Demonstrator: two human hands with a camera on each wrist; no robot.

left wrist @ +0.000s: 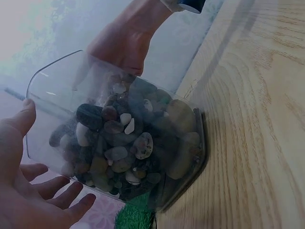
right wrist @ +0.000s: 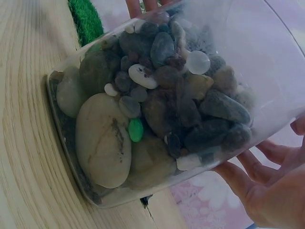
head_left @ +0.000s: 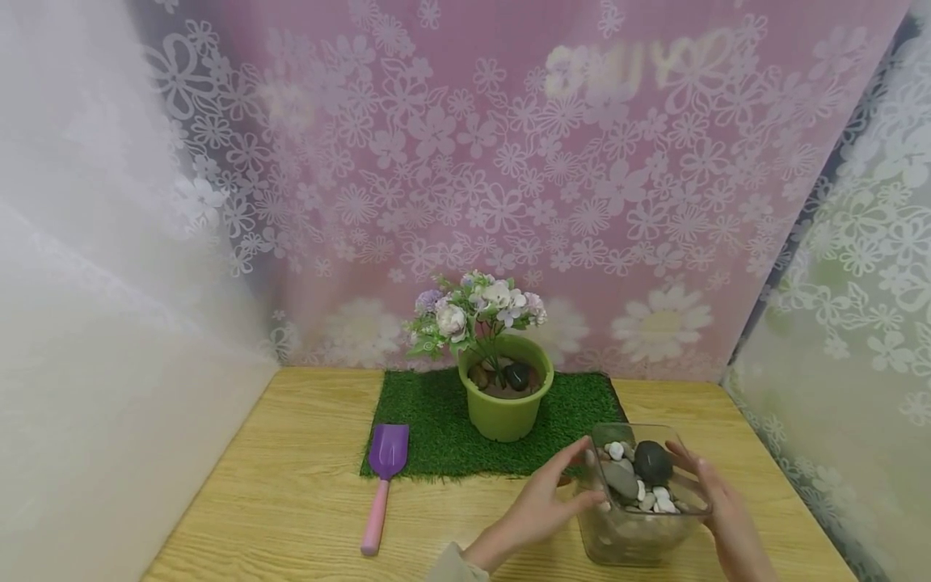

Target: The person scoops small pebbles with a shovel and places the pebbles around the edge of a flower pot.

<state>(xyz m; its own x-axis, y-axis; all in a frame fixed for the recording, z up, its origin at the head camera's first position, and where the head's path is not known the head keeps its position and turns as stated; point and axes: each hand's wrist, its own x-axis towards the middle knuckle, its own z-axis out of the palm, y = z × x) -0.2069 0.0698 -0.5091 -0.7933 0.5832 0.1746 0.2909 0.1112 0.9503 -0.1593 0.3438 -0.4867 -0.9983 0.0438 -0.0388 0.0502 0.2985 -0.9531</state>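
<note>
A clear, square container (head_left: 640,533) of pebbles stands on the wooden table at the front right, between both hands. My left hand (head_left: 541,501) holds its left side, thumb at the near face and fingers towards the far corner. From the other side my right hand (head_left: 727,505) holds it, fingers along the wall. Through the wall in the right wrist view show a large pale stone (right wrist: 104,140), a green pebble (right wrist: 136,130) and several dark stones. A black stone (head_left: 653,463) lies on top among white and grey ones.
Behind, a green pot (head_left: 505,416) of artificial flowers (head_left: 473,311) stands on an artificial grass mat (head_left: 429,420), with stones around the stems. A purple shovel (head_left: 389,451) with a pink handle lies left, its blade on the mat. Flowered curtains (head_left: 494,162) enclose the table (head_left: 291,501).
</note>
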